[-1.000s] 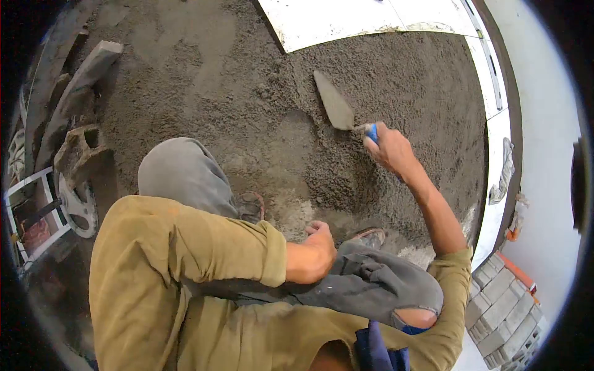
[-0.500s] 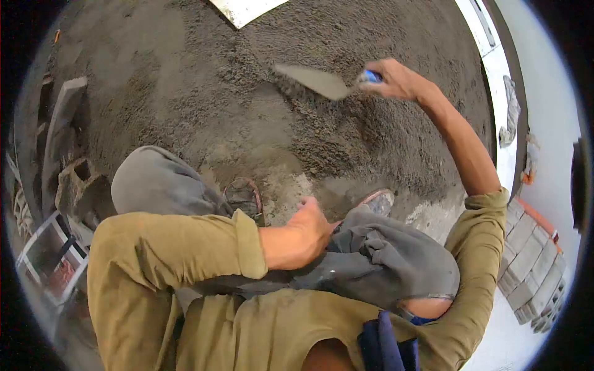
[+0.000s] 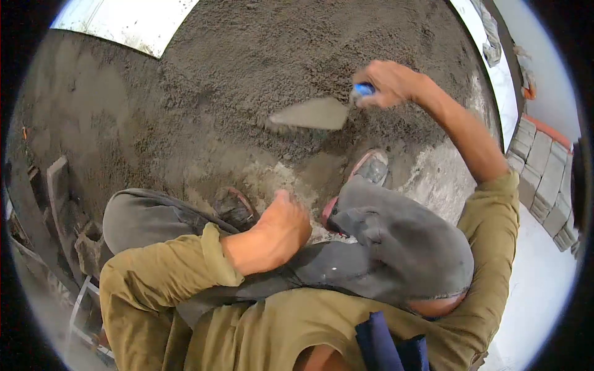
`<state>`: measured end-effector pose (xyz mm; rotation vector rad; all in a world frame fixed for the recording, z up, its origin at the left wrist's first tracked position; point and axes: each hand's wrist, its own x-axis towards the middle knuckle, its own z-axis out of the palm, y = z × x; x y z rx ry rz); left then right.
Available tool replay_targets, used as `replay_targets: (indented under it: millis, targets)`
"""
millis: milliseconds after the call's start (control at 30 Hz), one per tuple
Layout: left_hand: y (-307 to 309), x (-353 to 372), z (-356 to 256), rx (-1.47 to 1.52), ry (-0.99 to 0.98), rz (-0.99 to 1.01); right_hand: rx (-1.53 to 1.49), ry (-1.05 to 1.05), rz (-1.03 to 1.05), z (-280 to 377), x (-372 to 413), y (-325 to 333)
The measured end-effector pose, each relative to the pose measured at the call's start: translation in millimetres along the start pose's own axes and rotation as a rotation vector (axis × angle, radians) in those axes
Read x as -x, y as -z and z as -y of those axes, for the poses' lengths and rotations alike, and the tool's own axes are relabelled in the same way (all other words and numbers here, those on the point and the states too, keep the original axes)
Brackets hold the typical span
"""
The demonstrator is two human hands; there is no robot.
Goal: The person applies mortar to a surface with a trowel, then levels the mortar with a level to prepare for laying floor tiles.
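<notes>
In the head view, my right hand (image 3: 385, 85) is closed round the blue handle of a trowel (image 3: 312, 115). Its flat blade points left and lies low over the loose, damp mortar (image 3: 247, 80), slightly blurred by motion. My left hand (image 3: 278, 226) hangs between my knees with its fingers curled in, and no object shows in it. Beneath the left hand is a paler, scraped patch of floor (image 3: 272, 176), with my shoes (image 3: 371, 168) on either side.
A white board (image 3: 133, 25) lies on the mortar at the upper left. Broken blocks and planks (image 3: 59, 204) stand along the left. Stacked grey blocks (image 3: 541, 170) sit on the right by a white wall, past a pale edge strip (image 3: 504, 86).
My right hand has drawn the trowel nearer to my feet, and its blade has turned to lie more level. My view has shifted, showing more of the white board. My left hand stays curled.
</notes>
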<state>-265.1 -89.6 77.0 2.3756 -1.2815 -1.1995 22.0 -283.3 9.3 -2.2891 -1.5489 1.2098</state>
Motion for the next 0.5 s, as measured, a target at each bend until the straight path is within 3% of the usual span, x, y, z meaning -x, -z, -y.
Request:
replay_targets:
  millis: [100,167,200,267,433,500]
  targets:
    - [4,-2,-6,-0.05,0.048,0.064,0.057,-0.106,0.081,-5,33,1]
    - [6,-6,-6,-0.048,-0.021,0.087,-0.205,-0.249,-0.147,-27,43,-5]
    - [7,-8,-6,-0.053,-0.022,0.09,-0.206,-0.25,-0.152,-31,45,-12]
    - [7,-10,-6,-0.05,-0.052,0.047,-0.244,-0.324,-0.361,-32,44,-27]
    - [8,-11,-4,-0.072,-0.073,0.015,-0.138,-0.366,-0.184,18,80,-69]
    - [8,-9,-5,-0.063,-0.073,0.012,-0.29,-0.451,-0.165,21,99,-75]
